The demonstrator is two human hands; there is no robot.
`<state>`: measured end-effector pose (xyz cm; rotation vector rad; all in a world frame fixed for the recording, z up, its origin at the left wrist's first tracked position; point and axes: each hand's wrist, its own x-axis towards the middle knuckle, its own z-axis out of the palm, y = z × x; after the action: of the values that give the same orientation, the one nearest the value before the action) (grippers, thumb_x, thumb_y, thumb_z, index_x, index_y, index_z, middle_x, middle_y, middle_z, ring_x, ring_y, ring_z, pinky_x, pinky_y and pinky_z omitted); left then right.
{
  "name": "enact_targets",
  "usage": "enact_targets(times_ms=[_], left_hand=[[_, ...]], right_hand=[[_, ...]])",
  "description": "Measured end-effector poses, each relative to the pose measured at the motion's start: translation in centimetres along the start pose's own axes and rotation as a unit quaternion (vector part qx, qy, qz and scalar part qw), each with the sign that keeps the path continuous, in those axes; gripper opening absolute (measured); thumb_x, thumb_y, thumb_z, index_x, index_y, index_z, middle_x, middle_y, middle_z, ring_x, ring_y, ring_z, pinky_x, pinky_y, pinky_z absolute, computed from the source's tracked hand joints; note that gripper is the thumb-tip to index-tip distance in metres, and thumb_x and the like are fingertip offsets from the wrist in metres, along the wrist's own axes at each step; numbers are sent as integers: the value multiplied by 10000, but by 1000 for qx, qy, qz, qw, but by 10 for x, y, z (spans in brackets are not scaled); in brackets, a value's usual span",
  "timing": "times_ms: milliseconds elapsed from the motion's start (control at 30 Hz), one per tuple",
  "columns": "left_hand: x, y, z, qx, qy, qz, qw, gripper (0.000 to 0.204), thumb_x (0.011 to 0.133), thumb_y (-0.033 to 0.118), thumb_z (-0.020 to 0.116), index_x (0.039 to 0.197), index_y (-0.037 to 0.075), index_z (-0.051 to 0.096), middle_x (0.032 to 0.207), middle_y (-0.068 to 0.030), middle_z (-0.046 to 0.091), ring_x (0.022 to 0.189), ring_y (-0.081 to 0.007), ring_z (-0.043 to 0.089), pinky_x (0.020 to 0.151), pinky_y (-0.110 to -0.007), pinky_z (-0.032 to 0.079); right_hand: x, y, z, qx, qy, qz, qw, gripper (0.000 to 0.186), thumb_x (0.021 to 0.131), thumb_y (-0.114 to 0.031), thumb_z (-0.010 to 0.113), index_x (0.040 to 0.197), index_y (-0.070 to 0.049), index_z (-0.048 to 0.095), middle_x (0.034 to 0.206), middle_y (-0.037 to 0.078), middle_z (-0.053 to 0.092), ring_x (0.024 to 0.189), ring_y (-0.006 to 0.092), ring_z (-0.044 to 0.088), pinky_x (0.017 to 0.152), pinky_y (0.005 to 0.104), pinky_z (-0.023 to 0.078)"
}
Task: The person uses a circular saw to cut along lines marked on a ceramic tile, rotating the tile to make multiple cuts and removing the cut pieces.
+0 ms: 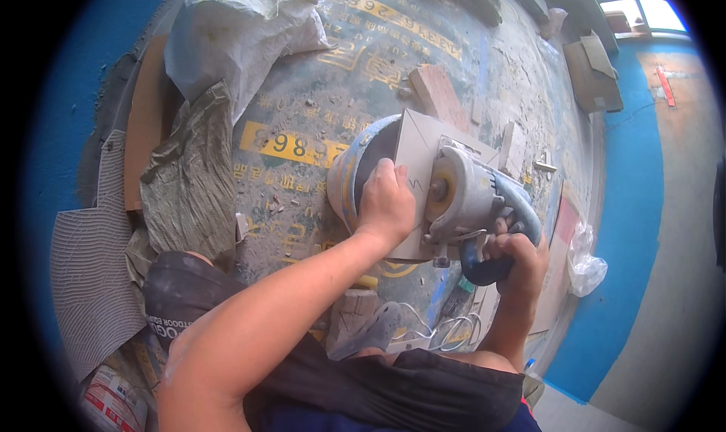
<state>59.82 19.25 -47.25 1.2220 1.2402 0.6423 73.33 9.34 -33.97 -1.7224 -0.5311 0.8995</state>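
A dusty handheld circular saw with a round blade guard and a blue-black handle rests on a grey tile. Around its rear handle my right hand is closed, fingers near the trigger. At the tile's left edge, my left hand is closed, gripping the tile with its fingers curled over. Thin dark marks show on the tile beside that hand. Beneath the tile stands a round, dirty bucket, its left side and part of its inside visible. The blade is mostly hidden by the guard.
A printed protective sheet strewn with rubble covers the floor. Sacks and a ridged mortar-backed tile lie left. Wood blocks, a brush and a white cord lie near the bucket. A carton stands far right.
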Motion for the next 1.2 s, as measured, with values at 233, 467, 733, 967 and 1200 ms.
enact_targets(times_ms=[233,467,733,967,1200], left_hand=[[0,0,0,7,2,9,1000,260,1024,196,432,949,-42,508,1001,-307,593,974,-491,557,848,-532,434],[-1,0,1,6,5,4,1000,265,1023,198,431,965,-47,514,1018,-313,598,988,-497,560,858,-535,436],[2,-5,3,5,5,2,1000,311,1032,247,422,947,-38,513,992,-307,605,977,-499,563,847,-540,434],[1,-4,2,27,22,-2,999,379,1051,304,392,949,-25,549,996,-305,623,984,-489,577,838,-534,435],[14,-21,4,-30,14,-79,996,435,1058,336,389,1009,-38,606,1000,-264,651,971,-434,610,853,-480,454]], right_hand=[[4,0,-1,10,2,0,1000,239,718,-11,568,947,47,537,817,95,549,564,150,497,538,315,433],[5,0,0,11,-10,-4,1000,248,716,-15,570,955,48,543,823,96,554,566,147,500,537,312,436],[-31,-25,-28,81,20,-39,996,370,702,-68,608,1050,37,537,844,85,523,580,150,499,539,307,452],[-65,-37,-69,134,100,-108,980,408,693,-71,609,1075,25,501,883,101,494,576,145,490,537,302,459],[-76,-14,-93,148,142,-89,975,390,667,-58,603,1030,52,510,869,127,514,569,158,484,547,318,462]])
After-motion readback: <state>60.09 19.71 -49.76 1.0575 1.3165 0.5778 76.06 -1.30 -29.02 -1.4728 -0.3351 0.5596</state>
